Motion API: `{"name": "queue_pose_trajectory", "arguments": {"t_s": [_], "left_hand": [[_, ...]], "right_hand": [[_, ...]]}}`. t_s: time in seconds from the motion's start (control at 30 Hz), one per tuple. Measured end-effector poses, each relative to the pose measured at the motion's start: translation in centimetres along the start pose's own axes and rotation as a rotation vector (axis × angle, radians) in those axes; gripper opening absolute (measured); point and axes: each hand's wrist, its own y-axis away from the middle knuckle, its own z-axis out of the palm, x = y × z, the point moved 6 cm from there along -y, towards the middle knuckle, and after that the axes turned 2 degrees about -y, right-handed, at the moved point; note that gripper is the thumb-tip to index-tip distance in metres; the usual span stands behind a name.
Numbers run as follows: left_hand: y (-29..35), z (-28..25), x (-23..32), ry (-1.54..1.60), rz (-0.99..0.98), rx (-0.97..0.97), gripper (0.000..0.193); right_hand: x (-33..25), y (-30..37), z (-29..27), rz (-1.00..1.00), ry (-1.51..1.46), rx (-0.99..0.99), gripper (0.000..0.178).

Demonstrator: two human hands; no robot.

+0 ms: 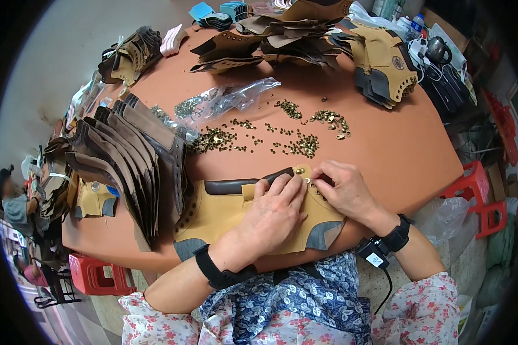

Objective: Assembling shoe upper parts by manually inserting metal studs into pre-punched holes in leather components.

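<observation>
A tan shoe upper (pixel 224 215) with a dark padded collar and grey corner patches lies at the table's near edge. My left hand (pixel 275 210) rests on it, fingers stretched out and pressing it down near its right end. At the right edge of the upper, beside a brass-coloured fitting and a row of eyelet holes, is my right hand (pixel 342 188). Its thumb and forefinger are pinched together; anything between them is too small to make out. Beyond the hands lie loose heaps of small brass-coloured eyelets (pixel 304 145) and larger metal hooks (pixel 334 122).
Brown shoe uppers (pixel 126 155) stand stacked at left, close to the piece. More leather pieces (pixel 288 40) pile up at the back, with tan uppers (pixel 383 60) at back right. A clear plastic bag (pixel 230 100) lies mid-table. Red stools (pixel 101 276) stand below the table edge.
</observation>
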Motion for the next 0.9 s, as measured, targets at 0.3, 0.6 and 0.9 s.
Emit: {"name": "queue_pose_trajectory", "arguments": {"t_s": [0.3, 0.6, 0.9], "left_hand": [[0.1, 0.0, 0.2, 0.012, -0.006, 0.003, 0.054], [0.4, 0.1, 0.2, 0.014, 0.032, 0.057, 0.048], [-0.3, -0.5, -1.1, 0.252, 0.005, 0.111, 0.034]], "right_hand": [[0.2, 0.1, 0.4, 0.132, -0.085, -0.01, 0.007], [0.8, 0.0, 0.8, 0.234, -0.175, -0.014, 0.006], [1.8, 0.7, -0.1, 0.317, -0.197, 0.005, 0.007]]}}
